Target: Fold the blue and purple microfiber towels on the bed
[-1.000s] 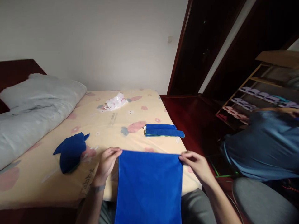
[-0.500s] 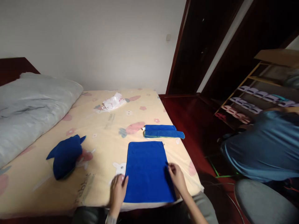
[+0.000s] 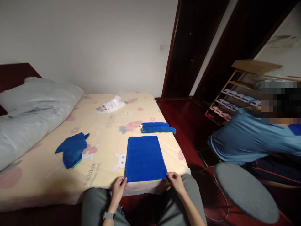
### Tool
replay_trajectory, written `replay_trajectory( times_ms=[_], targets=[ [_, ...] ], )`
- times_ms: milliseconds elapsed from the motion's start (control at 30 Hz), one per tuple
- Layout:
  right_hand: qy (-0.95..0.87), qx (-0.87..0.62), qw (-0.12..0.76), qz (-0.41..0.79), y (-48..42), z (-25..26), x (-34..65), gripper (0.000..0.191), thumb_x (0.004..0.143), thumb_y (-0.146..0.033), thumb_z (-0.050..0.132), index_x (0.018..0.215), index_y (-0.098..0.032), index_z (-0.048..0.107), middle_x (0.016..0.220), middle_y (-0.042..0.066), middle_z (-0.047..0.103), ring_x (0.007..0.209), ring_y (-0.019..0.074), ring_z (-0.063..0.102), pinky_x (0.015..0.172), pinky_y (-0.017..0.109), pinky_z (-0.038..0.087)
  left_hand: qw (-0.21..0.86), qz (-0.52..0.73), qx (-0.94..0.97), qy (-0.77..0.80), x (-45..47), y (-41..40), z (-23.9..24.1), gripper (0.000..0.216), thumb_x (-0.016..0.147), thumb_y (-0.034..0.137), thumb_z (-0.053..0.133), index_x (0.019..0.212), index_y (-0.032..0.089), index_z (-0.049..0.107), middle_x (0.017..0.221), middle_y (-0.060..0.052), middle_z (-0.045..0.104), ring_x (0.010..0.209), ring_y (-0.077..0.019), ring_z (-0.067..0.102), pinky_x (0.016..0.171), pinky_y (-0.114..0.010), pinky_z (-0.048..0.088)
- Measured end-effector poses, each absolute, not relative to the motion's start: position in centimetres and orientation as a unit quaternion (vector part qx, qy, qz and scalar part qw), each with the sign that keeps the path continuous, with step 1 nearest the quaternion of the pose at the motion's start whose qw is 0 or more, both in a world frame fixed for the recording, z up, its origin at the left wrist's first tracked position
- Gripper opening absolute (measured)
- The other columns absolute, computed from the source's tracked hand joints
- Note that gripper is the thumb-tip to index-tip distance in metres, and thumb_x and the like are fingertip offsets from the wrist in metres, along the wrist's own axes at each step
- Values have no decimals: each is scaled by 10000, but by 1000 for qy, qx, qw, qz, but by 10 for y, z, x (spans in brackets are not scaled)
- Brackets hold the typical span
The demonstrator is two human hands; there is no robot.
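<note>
A blue towel [image 3: 144, 158] lies flat on the bed [image 3: 103, 138], near its front edge. My left hand [image 3: 118, 187] pinches the towel's near left corner. At the near right corner my right hand [image 3: 175, 181] pinches it too. A folded blue towel [image 3: 157, 127] lies just beyond the flat one. A crumpled blue towel [image 3: 72, 150] lies to the left on the patterned sheet.
A grey duvet [image 3: 30, 106] fills the bed's left side. A white plastic bag [image 3: 113, 104] lies at the far end. Another person in a blue shirt [image 3: 249, 138] bends down at the right, by a round grey stool [image 3: 244, 191] and a shoe rack [image 3: 237, 100].
The towel went from held up by its top corners to lying flat on the bed. My hands slid back along its sides to the near corners. The view shifted back.
</note>
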State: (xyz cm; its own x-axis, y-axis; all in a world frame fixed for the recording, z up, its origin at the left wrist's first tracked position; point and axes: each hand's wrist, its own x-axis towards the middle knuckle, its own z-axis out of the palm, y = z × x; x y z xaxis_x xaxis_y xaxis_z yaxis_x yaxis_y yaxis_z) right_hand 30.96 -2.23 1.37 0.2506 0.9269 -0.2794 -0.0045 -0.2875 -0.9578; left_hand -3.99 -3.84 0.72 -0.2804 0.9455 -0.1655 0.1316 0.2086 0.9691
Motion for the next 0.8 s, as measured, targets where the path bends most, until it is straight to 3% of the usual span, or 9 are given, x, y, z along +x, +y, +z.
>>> replay_trajectory(
  times_ms=[133, 333, 433, 600, 800],
  targets=[
    [-354, -621, 500, 488, -33, 19, 315, 514, 470, -649, 784, 561, -190, 572, 579, 39, 627, 563, 192, 581, 592, 317, 472, 479, 524, 338, 618, -40, -52, 9, 576, 508, 642, 820, 787, 186, 605, 615, -16, 688, 552, -205, 661, 545, -306, 521],
    [-304, -596, 529, 523, -49, 25, 310, 488, 460, -576, 824, 662, -192, 601, 582, -3, 602, 554, 174, 568, 567, 296, 465, 494, 543, 319, 599, -38, -64, 20, 525, 516, 556, 854, 771, 178, 594, 626, 0, 675, 553, -183, 660, 560, -295, 523],
    [-299, -554, 530, 568, -54, 36, 308, 441, 523, -537, 827, 723, -198, 629, 636, -4, 627, 577, 167, 580, 582, 288, 482, 501, 566, 298, 583, -37, -67, 36, 511, 525, 516, 869, 803, 169, 617, 647, 5, 669, 568, -164, 651, 576, -283, 519],
    [-317, -494, 544, 600, -42, 86, 313, 397, 626, -494, 817, 860, -186, 725, 732, 30, 672, 655, 174, 623, 694, 321, 544, 537, 587, 288, 533, -40, -57, 97, 471, 587, 436, 878, 906, 146, 689, 751, -20, 691, 667, -155, 667, 665, -281, 533],
    [-335, -436, 578, 603, 31, 181, 315, 455, 581, -314, 887, 987, -169, 743, 832, 40, 704, 754, 158, 649, 802, 304, 558, 555, 620, 340, 438, -49, 19, 192, 330, 676, 324, 842, 899, 119, 711, 839, -77, 730, 793, -170, 699, 784, -300, 554]
  ],
)
